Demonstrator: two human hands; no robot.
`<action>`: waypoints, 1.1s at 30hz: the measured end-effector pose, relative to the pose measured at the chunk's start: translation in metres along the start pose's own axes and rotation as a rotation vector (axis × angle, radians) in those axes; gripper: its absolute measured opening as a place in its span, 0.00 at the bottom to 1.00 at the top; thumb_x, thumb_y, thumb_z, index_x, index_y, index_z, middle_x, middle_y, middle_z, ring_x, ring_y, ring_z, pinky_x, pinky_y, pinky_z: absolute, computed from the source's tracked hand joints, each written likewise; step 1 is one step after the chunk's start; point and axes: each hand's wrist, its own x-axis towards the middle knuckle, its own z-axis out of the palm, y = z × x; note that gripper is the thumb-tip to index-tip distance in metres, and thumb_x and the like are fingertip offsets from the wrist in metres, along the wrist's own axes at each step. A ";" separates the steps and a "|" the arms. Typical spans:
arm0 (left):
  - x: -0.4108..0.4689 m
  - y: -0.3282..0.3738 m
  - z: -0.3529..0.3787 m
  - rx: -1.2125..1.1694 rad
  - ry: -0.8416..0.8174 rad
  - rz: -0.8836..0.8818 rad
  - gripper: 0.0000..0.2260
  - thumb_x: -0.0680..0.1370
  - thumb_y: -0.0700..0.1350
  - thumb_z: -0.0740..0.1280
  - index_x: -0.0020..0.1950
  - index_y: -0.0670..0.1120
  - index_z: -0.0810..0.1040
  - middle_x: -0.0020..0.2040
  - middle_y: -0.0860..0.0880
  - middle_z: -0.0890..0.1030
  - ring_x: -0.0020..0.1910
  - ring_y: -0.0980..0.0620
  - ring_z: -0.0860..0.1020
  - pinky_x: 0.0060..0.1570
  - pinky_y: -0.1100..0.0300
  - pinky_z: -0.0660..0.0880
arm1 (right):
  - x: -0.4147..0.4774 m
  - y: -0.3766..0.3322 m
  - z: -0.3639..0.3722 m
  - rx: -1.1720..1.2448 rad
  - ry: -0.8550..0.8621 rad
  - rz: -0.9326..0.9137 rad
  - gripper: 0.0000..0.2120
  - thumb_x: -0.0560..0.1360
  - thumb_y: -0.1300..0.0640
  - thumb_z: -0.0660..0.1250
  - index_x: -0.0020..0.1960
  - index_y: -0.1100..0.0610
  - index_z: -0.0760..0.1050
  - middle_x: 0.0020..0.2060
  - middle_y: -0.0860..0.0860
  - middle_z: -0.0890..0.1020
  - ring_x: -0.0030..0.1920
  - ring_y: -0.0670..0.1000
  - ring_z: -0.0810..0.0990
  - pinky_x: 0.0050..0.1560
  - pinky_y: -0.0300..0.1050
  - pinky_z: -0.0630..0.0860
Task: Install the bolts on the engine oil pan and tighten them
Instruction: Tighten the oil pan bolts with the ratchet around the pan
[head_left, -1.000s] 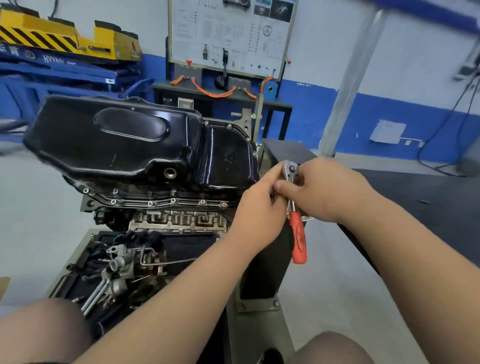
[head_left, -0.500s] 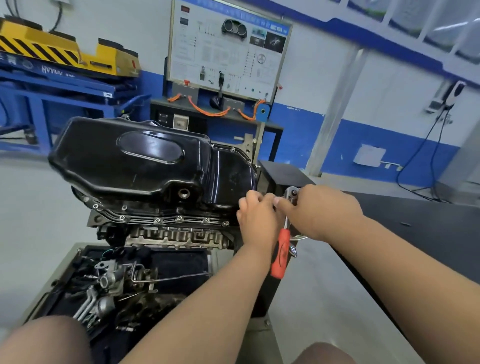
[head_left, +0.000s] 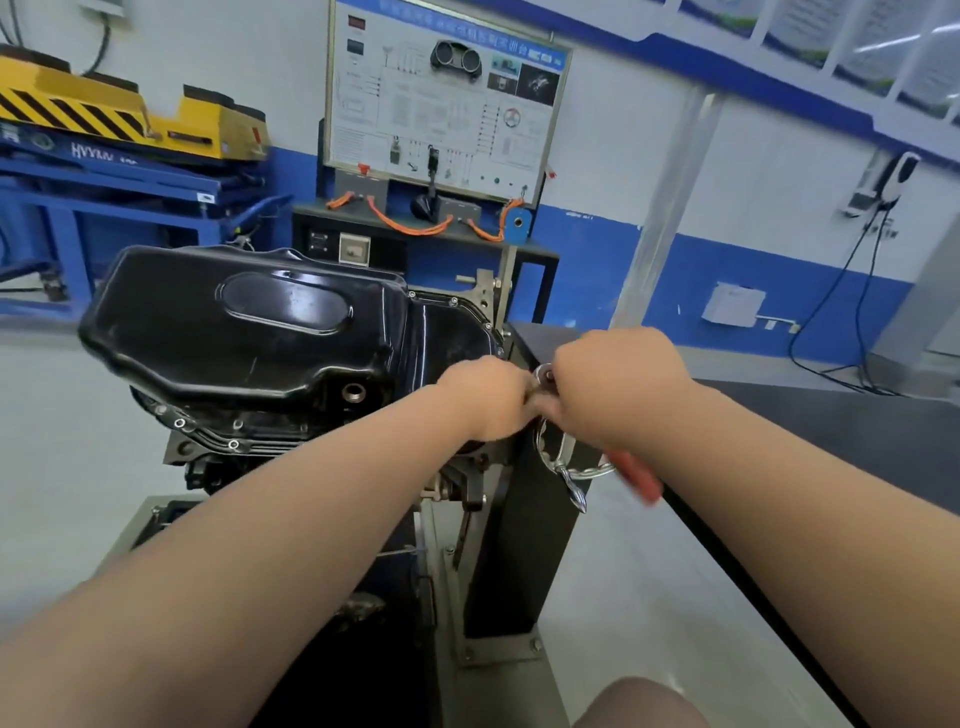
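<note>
A glossy black oil pan sits upside down on an engine held in a stand. Bolts dot its flange along the near edge. My right hand grips a ratchet wrench whose metal head shows between my hands and whose red handle sticks out below my wrist, blurred. My left hand is curled against the ratchet head at the pan's right end; what its fingers hold is hidden.
A chrome handwheel with a crank knob sits on the black stand column just under my hands. A dark table edge runs along the right. A training panel and blue lift stand behind.
The view has tilted up and shifted right. Both hands moved with the ratchet toward the pan's right end, and the red handle has swung from left of my right wrist to under it.
</note>
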 end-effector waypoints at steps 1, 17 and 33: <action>0.000 0.000 -0.006 0.106 0.065 0.006 0.11 0.76 0.50 0.58 0.42 0.45 0.74 0.38 0.50 0.74 0.39 0.49 0.74 0.35 0.57 0.69 | 0.001 -0.002 0.002 0.109 -0.066 0.099 0.23 0.77 0.37 0.54 0.35 0.52 0.72 0.30 0.49 0.73 0.30 0.49 0.70 0.29 0.42 0.61; -0.007 -0.018 0.001 -0.102 0.090 0.152 0.15 0.74 0.46 0.69 0.33 0.57 0.67 0.33 0.57 0.72 0.33 0.58 0.71 0.32 0.67 0.61 | 0.002 -0.003 -0.001 0.073 -0.062 0.033 0.21 0.77 0.41 0.60 0.33 0.54 0.63 0.31 0.49 0.69 0.29 0.48 0.68 0.31 0.43 0.64; -0.009 -0.009 0.002 -0.137 0.109 0.072 0.15 0.79 0.47 0.62 0.32 0.50 0.68 0.31 0.52 0.73 0.30 0.55 0.72 0.29 0.63 0.63 | 0.004 -0.006 -0.003 0.040 -0.007 0.020 0.19 0.78 0.41 0.58 0.38 0.54 0.72 0.30 0.49 0.70 0.30 0.48 0.68 0.32 0.43 0.64</action>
